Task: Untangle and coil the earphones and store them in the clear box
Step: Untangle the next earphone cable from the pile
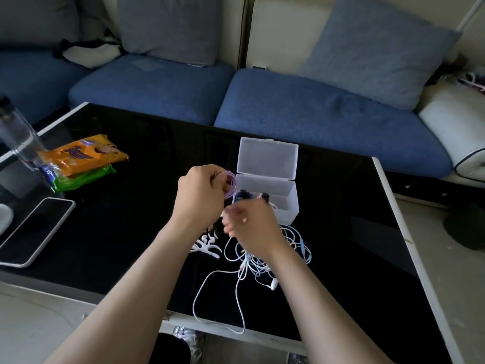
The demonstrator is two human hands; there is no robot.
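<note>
Your left hand is up over the shiny black table top, and its fingers are curled round a small coil of thin pink earphone wire. The coil sits right beside the left edge of the little clear plastic box. The box stands on the table with its flat clear lid tipped up and back, so it is open. Some small dark things lie in it at the front, but they are too hidden to name. Your right hand is lower down, just in front of the box. It is blurry, its fingers look bent, and I cannot tell if it holds anything. Under that hand lies a messy heap of white and pale blue earphone wires, with one long loop reaching to the near edge of the table. A small white branch-shaped piece lies just left of the heap. Far to the left are a dark phone in a white case, an orange snack pack on a green snack pack, and a clear bottle. A blue sofa is behind the table.
</note>
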